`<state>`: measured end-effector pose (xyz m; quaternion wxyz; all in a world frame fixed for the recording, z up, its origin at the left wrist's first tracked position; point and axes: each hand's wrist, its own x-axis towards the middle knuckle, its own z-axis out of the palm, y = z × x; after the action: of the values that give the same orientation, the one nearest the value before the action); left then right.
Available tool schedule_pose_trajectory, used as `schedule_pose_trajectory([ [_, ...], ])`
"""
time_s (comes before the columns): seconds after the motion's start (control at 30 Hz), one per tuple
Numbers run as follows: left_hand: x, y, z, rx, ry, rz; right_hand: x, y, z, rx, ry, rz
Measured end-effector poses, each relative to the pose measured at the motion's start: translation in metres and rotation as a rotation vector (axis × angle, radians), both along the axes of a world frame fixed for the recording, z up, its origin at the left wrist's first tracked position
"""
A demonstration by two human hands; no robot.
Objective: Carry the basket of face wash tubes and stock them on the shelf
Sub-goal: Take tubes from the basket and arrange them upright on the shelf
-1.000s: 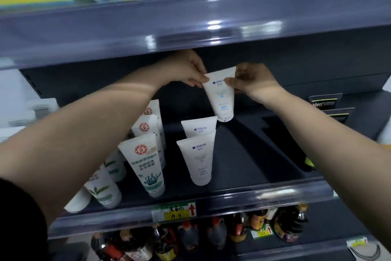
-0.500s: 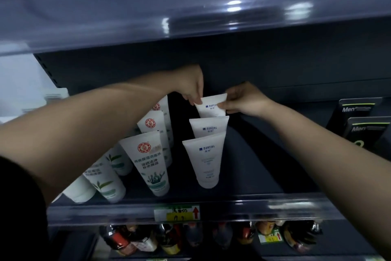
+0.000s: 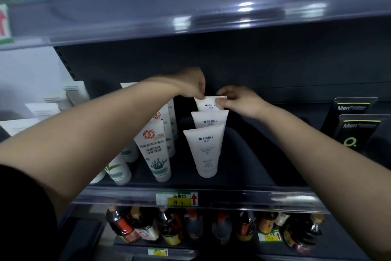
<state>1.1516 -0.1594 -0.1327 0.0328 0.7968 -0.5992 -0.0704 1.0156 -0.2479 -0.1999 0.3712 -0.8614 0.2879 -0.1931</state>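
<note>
Both hands at the back of the shelf (image 3: pixel 249 198): left hand (image 3: pixel 191 84) and right hand (image 3: pixel 241 100) each pinch a top corner of the rear white tube (image 3: pixel 209 104), standing third behind two matching tubes (image 3: pixel 206 150). Row looks partly stocked; basket not in view, so remaining count unknown. Open deck right of the row up to the black Men boxes (image 3: pixel 357 127); red-logo tubes (image 3: pixel 154 148) close on the left, upper shelf lip low overhead.

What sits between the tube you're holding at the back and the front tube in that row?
One more white tube, standing between the held back tube and the front tube, seen in the head view.
</note>
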Motion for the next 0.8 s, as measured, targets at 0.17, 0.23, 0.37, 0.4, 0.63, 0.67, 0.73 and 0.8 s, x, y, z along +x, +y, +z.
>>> schedule_pose_trajectory([
  [0.17,-0.025,0.046,0.014,-0.195,-0.221,0.085,-0.013,0.026,0.013,-0.071,-0.295,-0.117],
  [0.23,-0.037,0.07,0.018,-0.281,-0.34,0.101,-0.021,0.044,0.022,-0.242,-0.319,-0.136],
  [0.37,-0.052,0.125,0.024,-0.347,-0.465,0.187,-0.039,0.084,0.047,-0.555,-0.211,-0.07],
  [0.4,-0.053,0.139,0.025,-0.358,-0.478,0.219,-0.041,0.095,0.051,-0.618,-0.181,-0.04],
  [0.63,-0.064,0.251,-0.008,-0.334,-0.558,0.43,-0.035,0.189,0.046,-0.82,-0.009,0.269],
  [0.67,-0.066,0.267,-0.014,-0.31,-0.583,0.448,-0.029,0.204,0.042,-0.841,0.009,0.334],
  [0.73,-0.068,0.301,-0.024,-0.263,-0.614,0.505,-0.017,0.235,0.035,-0.883,0.026,0.446],
  [0.8,-0.065,0.336,-0.031,-0.201,-0.64,0.587,-0.002,0.265,0.031,-0.926,0.035,0.529],
])
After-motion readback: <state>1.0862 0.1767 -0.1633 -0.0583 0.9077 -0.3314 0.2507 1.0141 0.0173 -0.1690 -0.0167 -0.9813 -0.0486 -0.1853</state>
